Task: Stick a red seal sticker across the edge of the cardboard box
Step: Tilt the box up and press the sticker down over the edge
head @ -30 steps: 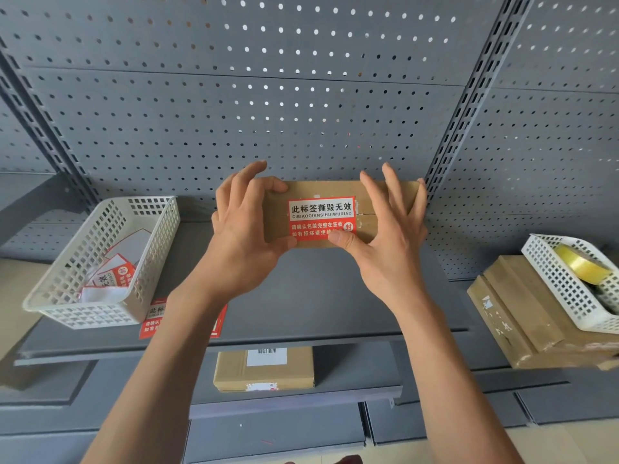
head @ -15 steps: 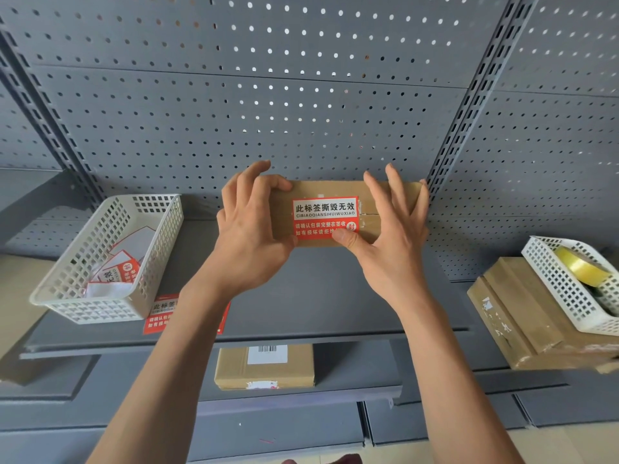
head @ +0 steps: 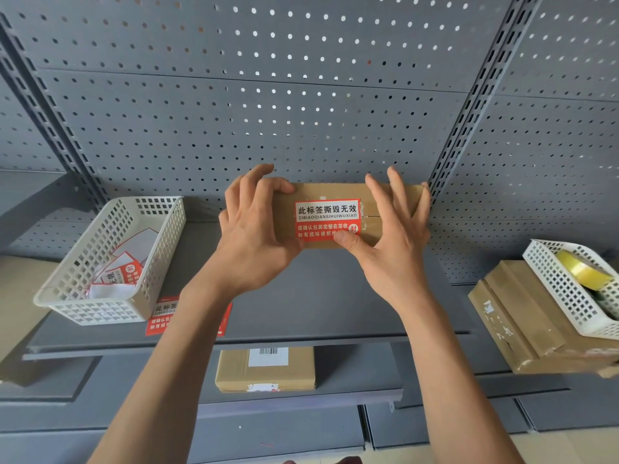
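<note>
A brown cardboard box (head: 370,195) stands on the grey shelf (head: 318,303) against the pegboard. A red and white seal sticker (head: 326,217) lies flat across the box's taped seam, its printed side toward me. My left hand (head: 253,229) grips the box's left end, thumb on the front and fingers curled over the top. My right hand (head: 390,239) holds the right end with fingers spread over the box, its thumb pressing the sticker's lower right corner.
A white basket (head: 110,262) with more seal stickers sits at the shelf's left, a loose red sticker (head: 160,316) beside it. Right: stacked cardboard boxes (head: 522,319) under a white basket (head: 569,289) holding yellow tape. Another box (head: 264,370) lies on the lower shelf.
My right thumb has slid a little rightward along the sticker's lower edge. Both hands stay on the box, which has not visibly moved.
</note>
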Motion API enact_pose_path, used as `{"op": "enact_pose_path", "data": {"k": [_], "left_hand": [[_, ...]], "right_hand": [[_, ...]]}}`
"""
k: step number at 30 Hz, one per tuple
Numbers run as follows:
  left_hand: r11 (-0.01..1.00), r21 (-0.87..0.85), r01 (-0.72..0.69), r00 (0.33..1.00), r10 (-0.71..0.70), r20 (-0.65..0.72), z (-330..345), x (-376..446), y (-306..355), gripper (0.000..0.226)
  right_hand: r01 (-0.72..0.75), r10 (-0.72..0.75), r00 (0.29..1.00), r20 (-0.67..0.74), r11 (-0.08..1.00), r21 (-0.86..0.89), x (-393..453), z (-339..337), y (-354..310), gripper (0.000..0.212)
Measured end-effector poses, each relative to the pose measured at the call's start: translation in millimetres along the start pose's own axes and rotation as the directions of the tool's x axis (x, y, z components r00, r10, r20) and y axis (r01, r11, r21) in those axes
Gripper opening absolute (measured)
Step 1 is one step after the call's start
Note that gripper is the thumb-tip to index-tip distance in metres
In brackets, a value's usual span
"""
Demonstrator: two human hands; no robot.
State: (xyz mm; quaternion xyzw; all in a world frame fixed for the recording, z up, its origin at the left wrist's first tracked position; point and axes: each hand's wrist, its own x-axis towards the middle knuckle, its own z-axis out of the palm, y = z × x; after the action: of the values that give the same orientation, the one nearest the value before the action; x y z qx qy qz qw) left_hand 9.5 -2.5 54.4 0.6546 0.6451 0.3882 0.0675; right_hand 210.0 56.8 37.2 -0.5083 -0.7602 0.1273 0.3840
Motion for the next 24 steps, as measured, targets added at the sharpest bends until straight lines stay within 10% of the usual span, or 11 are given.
{"op": "enact_pose_path", "data": {"k": [10,24], "left_hand": [[0.974,0.130,0.184,0.894,-0.111,-0.434,35.2,6.3,19.7,0.045],[0.979,0.148,0.137,0.904,-0.063,-0.422,36.2,9.3,10.4,0.025]], "right_hand": [[-0.140,0.105,0.918,-0.383,0.988,-0.064,6.7,30.4,-28.7,0.058],[-0.103,0.070,0.884,-0.462,0.994,-0.047,17.0,31.3,-15.8,0.022]]}}
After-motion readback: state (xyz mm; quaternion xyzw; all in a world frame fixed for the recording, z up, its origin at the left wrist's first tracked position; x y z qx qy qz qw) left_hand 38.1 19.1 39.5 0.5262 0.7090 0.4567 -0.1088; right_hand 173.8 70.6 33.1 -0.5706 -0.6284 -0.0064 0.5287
